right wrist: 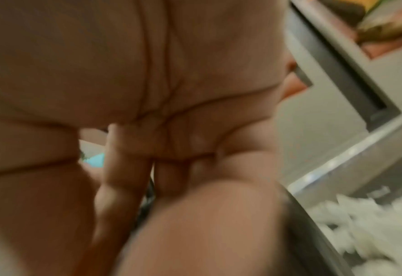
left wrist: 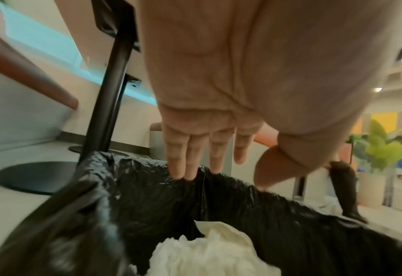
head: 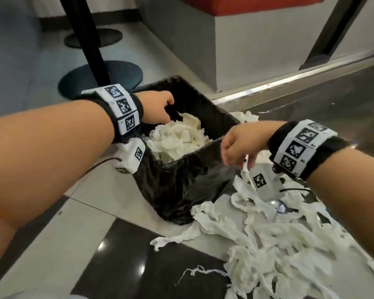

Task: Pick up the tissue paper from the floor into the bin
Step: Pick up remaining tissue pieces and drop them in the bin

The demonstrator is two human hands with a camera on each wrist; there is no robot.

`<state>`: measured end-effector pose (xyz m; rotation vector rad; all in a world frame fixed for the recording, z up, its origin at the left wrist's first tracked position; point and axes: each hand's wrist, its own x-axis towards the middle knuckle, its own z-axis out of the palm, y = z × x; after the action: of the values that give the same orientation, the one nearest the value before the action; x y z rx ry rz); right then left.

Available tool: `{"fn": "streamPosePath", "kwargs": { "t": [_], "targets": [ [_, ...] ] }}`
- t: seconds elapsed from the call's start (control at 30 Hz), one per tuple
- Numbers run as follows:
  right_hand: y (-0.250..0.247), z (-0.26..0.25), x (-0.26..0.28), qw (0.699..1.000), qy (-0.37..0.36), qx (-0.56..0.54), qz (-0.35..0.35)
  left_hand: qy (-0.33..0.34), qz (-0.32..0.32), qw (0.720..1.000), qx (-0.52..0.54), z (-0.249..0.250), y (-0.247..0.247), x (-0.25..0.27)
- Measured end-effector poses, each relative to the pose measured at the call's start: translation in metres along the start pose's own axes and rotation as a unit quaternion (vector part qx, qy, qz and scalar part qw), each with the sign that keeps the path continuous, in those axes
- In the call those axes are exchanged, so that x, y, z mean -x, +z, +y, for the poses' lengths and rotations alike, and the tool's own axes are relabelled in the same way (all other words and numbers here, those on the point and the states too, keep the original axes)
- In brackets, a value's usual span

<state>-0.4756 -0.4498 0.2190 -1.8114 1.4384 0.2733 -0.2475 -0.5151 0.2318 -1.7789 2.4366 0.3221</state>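
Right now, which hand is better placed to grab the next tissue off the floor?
Right. The right hand hangs at the bin's near corner, directly above the tissue paper on the floor. The left hand is open over the bin's mouth, across the bin from that pile.

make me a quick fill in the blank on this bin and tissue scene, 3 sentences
1. The bin is lined with a ____ plastic bag.
2. The left hand reaches over the bin with its fingers ____.
3. Most of the loose tissue paper still lies on the ____, near the right hand.

Missing words: black; straight; floor
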Motion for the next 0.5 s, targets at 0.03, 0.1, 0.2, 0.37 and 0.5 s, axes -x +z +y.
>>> {"fn": "streamPosePath", "kwargs": {
  "t": [0.03, 0.1, 0.2, 0.37, 0.5],
  "targets": [
    [0.012, 0.015, -0.005, 0.997, 0.011, 0.037, -0.060, -0.006, 0.008, 1.000, -0.011, 0.010, -0.002, 0.008],
    [0.049, 0.038, -0.024, 0.982, 0.008, 0.151, -0.114, -0.015, 0.019, 1.000, -0.019, 0.023, -0.007, 0.033],
    [0.109, 0.057, -0.051, 0.930, -0.104, 0.337, -0.104, -0.004, 0.028, 0.997, -0.071, 0.037, -0.007, 0.078],
    [0.157, 0.077, -0.064, 0.891, -0.192, 0.380, -0.155, -0.035, -0.154, 0.978, -0.138, 0.056, 0.019, 0.145],
    [0.184, 0.096, -0.085, 0.888, -0.153, 0.379, -0.208, -0.058, -0.260, 0.957, -0.112, 0.051, 0.064, 0.158]
  ]
}}
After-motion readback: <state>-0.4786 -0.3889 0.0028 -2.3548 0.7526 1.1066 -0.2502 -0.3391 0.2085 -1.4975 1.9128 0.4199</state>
